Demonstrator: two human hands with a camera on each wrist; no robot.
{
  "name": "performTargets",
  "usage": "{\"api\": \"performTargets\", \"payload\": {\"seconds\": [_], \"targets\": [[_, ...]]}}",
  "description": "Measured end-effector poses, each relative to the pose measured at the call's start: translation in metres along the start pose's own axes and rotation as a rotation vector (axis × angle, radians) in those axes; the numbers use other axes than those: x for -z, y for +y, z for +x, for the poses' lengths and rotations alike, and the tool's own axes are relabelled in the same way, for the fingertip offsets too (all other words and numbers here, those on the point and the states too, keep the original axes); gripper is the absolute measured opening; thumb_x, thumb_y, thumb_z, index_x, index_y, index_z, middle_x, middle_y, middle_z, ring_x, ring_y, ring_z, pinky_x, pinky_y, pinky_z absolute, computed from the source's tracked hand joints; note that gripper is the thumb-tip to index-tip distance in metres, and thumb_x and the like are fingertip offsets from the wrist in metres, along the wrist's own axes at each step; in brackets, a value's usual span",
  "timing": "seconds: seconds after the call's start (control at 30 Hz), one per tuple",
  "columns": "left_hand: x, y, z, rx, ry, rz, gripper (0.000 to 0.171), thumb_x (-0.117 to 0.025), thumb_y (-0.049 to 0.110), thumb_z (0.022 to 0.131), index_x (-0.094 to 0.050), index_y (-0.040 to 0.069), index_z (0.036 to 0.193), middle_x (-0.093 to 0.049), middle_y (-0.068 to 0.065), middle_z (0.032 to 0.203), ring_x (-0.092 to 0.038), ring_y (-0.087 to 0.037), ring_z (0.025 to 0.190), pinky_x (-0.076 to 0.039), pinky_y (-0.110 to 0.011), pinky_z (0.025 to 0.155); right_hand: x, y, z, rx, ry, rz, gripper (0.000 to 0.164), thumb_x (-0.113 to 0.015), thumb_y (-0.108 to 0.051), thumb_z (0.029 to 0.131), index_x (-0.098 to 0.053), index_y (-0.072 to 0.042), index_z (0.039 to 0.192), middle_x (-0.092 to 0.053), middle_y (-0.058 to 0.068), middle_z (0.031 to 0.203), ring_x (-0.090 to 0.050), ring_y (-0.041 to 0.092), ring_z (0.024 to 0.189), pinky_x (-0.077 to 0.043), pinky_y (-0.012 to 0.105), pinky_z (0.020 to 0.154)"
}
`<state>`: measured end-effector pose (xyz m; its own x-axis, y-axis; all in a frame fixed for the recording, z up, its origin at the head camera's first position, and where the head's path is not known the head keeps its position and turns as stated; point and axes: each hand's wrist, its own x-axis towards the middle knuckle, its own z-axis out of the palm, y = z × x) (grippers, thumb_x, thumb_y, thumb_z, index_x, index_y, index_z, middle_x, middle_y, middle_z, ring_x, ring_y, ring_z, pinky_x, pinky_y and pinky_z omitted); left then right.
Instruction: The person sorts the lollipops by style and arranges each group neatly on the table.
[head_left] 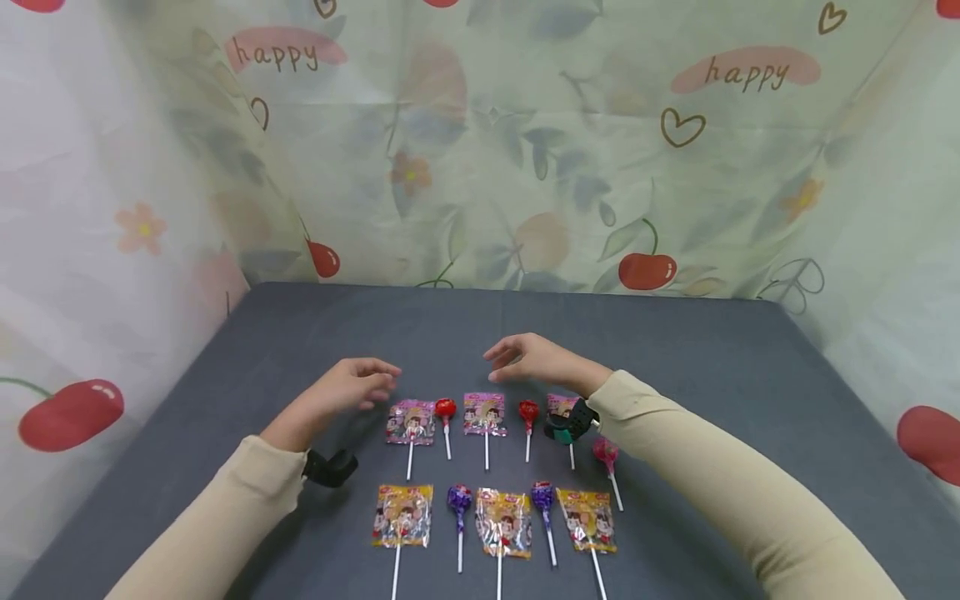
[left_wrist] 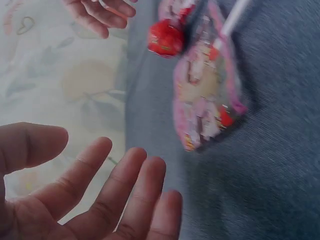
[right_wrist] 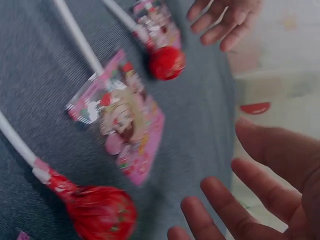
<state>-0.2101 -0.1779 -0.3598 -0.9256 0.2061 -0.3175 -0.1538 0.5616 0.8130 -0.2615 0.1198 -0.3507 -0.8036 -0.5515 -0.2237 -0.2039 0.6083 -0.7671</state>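
Note:
My left hand (head_left: pixel 351 387) hovers beyond the pink square-wrapped lollipop (head_left: pixel 410 422) at the left of the far row, fingers loosely spread and holding nothing. Over the table behind the middle pink packet lollipop (head_left: pixel 484 413) is my right hand (head_left: pixel 536 358), its fingers relaxed and free of any object. Between the packets lie a round red lollipop (head_left: pixel 446 408) and a second red lollipop (head_left: pixel 528 411). The right wrist's black strap partly covers another pink packet lollipop (head_left: pixel 561 405); beside it is a round pink lollipop (head_left: pixel 606 451).
Nearer the front edge, yellow packet lollipops (head_left: pixel 402 515) alternate with round purple lollipops (head_left: pixel 460 498), sticks towards me. A dark grey cloth (head_left: pixel 360 321) covers the table. Patterned curtains (head_left: pixel 495 150) with cherries and hearts stand around the back and sides.

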Motion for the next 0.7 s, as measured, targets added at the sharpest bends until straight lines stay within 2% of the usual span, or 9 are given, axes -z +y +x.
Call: {"api": "performTargets", "payload": {"seconds": [0.2,0.33,0.43,0.7], "targets": [[-0.003,-0.008,0.007,0.04,-0.051,0.077,0.035,-0.057,0.02,0.097,-0.058,0.001,0.127,-0.063,-0.013,0.11,-0.061,-0.018,0.089,-0.054,-0.03,0.074,-0.009,0.01,0.012,-0.04,-0.095,-0.002,0.041,-0.07,-0.016,0.089,-0.059,-0.003,0.127,-0.06,0.018,0.126,-0.058,0.028,0.113,-0.05,0.041,0.094],[-0.006,-0.012,0.01,0.023,-0.088,0.103,0.037,-0.065,0.019,0.092,-0.059,0.0,0.122,-0.061,-0.005,0.089,-0.055,-0.014,0.076,-0.051,-0.026,0.065,-0.012,0.012,0.018,-0.035,-0.141,-0.022,0.043,-0.071,-0.012,0.087,-0.059,-0.004,0.128,-0.058,0.02,0.128,-0.055,0.03,0.119,-0.049,0.04,0.096],[-0.008,-0.013,0.011,0.008,-0.093,0.125,0.04,-0.071,0.019,0.088,-0.058,-0.001,0.121,-0.057,-0.003,0.081,-0.052,-0.014,0.071,-0.049,-0.026,0.062,-0.014,0.013,0.02,-0.037,-0.168,-0.034,0.044,-0.073,-0.011,0.086,-0.059,-0.005,0.128,-0.055,0.02,0.131,-0.05,0.031,0.124,-0.047,0.04,0.098],[-0.014,-0.011,0.013,0.015,-0.073,0.234,0.054,-0.085,0.02,0.074,-0.056,0.004,0.116,-0.052,-0.009,0.093,-0.051,-0.018,0.077,-0.047,-0.028,0.062,-0.018,0.014,0.022,-0.085,-0.206,0.016,0.046,-0.076,-0.011,0.083,-0.06,-0.008,0.126,-0.048,0.018,0.134,-0.044,0.029,0.125,-0.043,0.033,0.09]]}}
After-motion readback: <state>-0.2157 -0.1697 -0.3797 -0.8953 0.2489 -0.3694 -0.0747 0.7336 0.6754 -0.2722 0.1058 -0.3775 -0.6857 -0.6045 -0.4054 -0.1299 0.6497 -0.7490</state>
